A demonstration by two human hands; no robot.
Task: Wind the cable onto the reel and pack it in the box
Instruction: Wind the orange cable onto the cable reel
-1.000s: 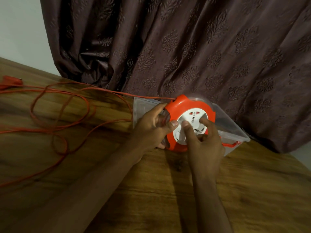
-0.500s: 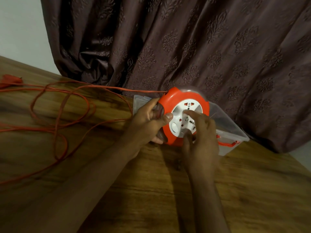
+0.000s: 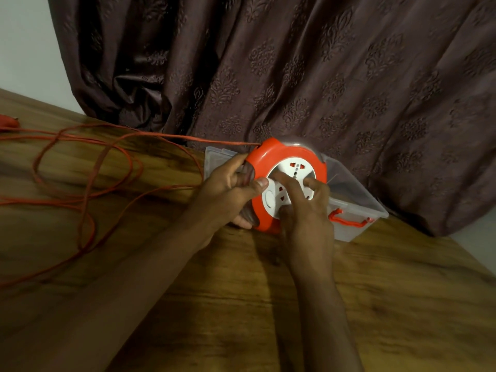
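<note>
An orange cable reel (image 3: 271, 157) with a white socket face (image 3: 298, 170) is held upright just above the wooden table. My left hand (image 3: 228, 191) grips its left rim, thumb across the front. My right hand (image 3: 303, 210) presses fingers and thumb on the white socket face. An orange cable (image 3: 88, 183) runs from the top of the reel to the left and lies in loose loops on the table; its orange plug (image 3: 8, 122) rests at the far left edge. A clear plastic box (image 3: 354, 200) with an orange handle stands right behind the reel.
A dark patterned curtain (image 3: 295, 76) hangs directly behind the box and touches the wooden table (image 3: 241, 304). A pale wall shows at upper left. The table's right edge falls away beyond the box.
The white socket face has turned under my right hand's fingers, which shifted around it. The reel sits slightly higher and the loose cable loops have shifted a little.
</note>
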